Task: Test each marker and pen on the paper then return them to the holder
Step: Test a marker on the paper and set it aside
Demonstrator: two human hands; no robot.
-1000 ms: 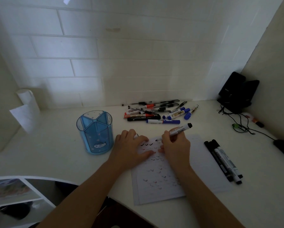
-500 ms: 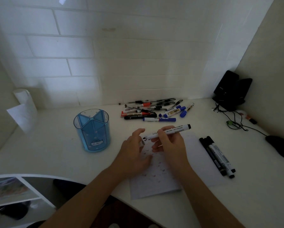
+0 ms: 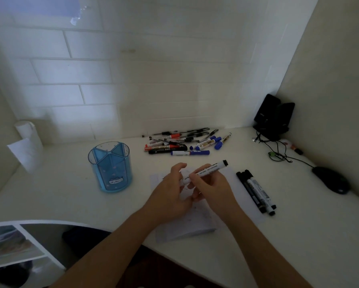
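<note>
My right hand (image 3: 213, 189) grips a white marker (image 3: 210, 168) with a black end, held slanted just above the paper (image 3: 187, 227). My left hand (image 3: 170, 196) closes its fingers around the marker's front end; the tip and any cap are hidden there. The paper carries small test marks and lies under both hands. The blue divided holder (image 3: 110, 167) stands upright to the left of my hands, with no pens showing in it. A heap of several pens and markers (image 3: 174, 143) lies by the back wall.
A few black-capped markers (image 3: 256, 192) lie side by side on the paper's right edge. A black mouse (image 3: 330, 179), cables (image 3: 278, 154) and black speakers (image 3: 274, 117) fill the right corner. A paper roll (image 3: 26, 142) stands at the left. A shelf (image 3: 18, 246) sits below the desk's curved edge.
The marker's tip has lifted off the paper. My left hand has left the paper and come up to the marker's front end.
</note>
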